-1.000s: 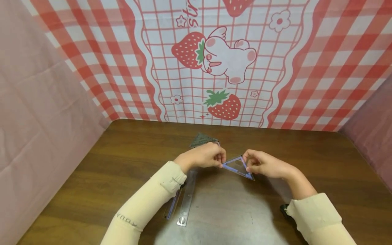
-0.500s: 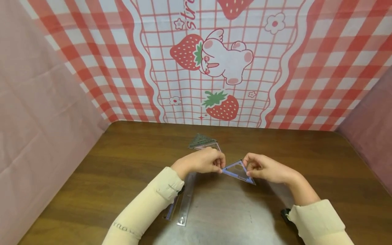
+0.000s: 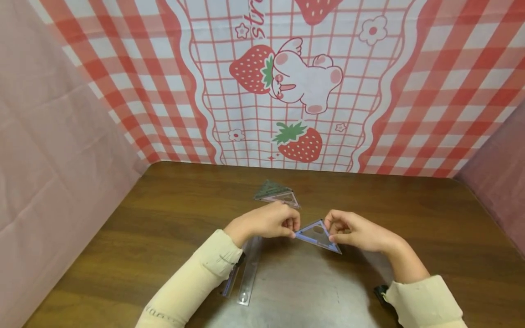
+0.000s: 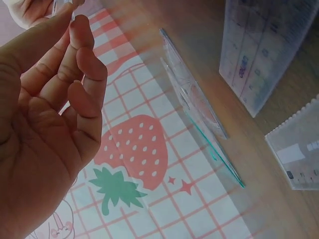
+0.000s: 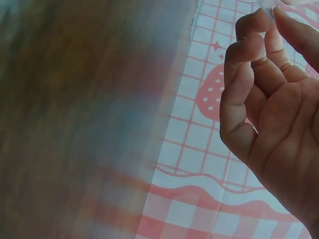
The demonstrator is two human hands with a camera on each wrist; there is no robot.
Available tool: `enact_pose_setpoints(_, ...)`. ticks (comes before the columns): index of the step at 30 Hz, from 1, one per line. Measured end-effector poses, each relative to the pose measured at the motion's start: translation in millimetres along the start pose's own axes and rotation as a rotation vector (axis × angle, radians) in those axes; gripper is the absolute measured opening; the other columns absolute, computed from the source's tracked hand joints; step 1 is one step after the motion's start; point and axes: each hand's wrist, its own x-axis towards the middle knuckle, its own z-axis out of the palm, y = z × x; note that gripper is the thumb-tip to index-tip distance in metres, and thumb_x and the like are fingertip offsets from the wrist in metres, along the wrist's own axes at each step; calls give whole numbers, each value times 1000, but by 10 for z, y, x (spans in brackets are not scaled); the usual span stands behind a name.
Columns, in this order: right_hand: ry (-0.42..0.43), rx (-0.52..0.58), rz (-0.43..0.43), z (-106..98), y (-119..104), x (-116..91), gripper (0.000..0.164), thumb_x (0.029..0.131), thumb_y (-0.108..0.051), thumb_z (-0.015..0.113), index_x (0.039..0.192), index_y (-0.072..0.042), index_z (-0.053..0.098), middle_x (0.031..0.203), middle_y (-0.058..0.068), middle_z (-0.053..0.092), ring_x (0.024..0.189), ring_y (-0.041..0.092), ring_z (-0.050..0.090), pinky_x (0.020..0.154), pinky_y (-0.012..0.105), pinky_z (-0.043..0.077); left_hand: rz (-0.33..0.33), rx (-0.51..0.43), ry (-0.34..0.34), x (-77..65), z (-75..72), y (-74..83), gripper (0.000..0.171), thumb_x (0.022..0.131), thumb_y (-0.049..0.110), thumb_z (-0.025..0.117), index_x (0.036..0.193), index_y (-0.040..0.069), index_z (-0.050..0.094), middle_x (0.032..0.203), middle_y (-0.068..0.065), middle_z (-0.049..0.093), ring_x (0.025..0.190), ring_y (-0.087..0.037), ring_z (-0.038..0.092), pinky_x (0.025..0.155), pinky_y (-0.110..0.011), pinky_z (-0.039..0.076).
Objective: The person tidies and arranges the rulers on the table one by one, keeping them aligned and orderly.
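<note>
Between my two hands hangs a clear set square (image 3: pixel 317 234) with blue-violet edges, held over the table. My left hand (image 3: pixel 268 220) pinches its left corner between thumb and fingertips. On the opposite side, my right hand (image 3: pixel 361 230) pinches the right edge near the top. In the left wrist view the left hand (image 4: pixel 55 104) shows thumb and forefinger meeting at the corner, other fingers curled. The right hand (image 5: pixel 279 94) in the right wrist view grips a sliver of clear plastic at its fingertips.
Behind my left hand lie a dark green triangle (image 3: pixel 270 188) and a clear pinkish set square (image 3: pixel 289 198), overlapping. Under my left forearm are a clear straight ruler (image 3: pixel 249 278) and a blue-marked ruler (image 3: pixel 229 284). A checked strawberry cloth (image 3: pixel 303 91) hangs at the table's back edge.
Both hands have come slightly nearer with the set square between them, moving down in the head view. The pinkish set square behind the left hand shows more fully.
</note>
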Motion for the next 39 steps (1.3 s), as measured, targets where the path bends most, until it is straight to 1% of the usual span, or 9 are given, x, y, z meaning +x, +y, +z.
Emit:
enact_pose_setpoints(6,-9,-7,24,5,-25,5,17,95,-2,62,106,3,50,78,6,59,69,8,55,62,24,48,-14,-7,4,-35,-20,35,8,88,16,76,87,11,68,74,7,66,66,1,56,63,-14,45)
enact_pose_setpoints(9,-17,-12,37,14,-44,-5,17,95,-2,62,106,2,50,78,4,59,69,8,55,62,25,48,-17,-9,1,-49,-19,54,9,87,15,76,88,10,70,74,7,66,66,1,56,63,-13,45)
enact_pose_setpoints(14,-21,-18,24,33,-70,-24,16,94,0,62,105,2,50,77,2,58,69,7,55,62,24,48,-7,-25,3,-73,-3,71,10,87,16,76,89,9,70,75,6,67,66,2,56,63,-13,46)
enact_pose_setpoints(23,-38,-23,24,101,-137,-30,16,94,-3,63,103,0,51,78,2,61,71,7,57,63,23,49,-9,-89,-12,-179,20,87,8,87,14,76,86,11,69,76,4,69,66,3,57,63,-14,48)
enact_pose_setpoints(28,-47,-27,11,135,-168,-35,16,94,-4,63,103,-1,51,77,3,60,69,7,56,62,23,49,-16,-96,-18,-231,25,106,7,88,16,76,87,12,71,77,4,70,66,3,57,63,-14,48)
enact_pose_setpoints(34,-64,-48,14,180,-200,-3,17,93,-6,65,103,-3,51,73,7,59,66,5,54,62,22,48,-13,-109,-30,-292,43,113,8,87,15,76,84,12,69,76,4,70,65,3,58,62,-13,48)
enact_pose_setpoints(39,-77,-69,36,215,-226,23,16,93,-6,65,102,-4,52,73,2,59,65,3,53,62,23,47,-17,-124,-36,-343,80,106,10,87,15,77,83,13,69,75,4,69,65,4,58,61,-13,49)
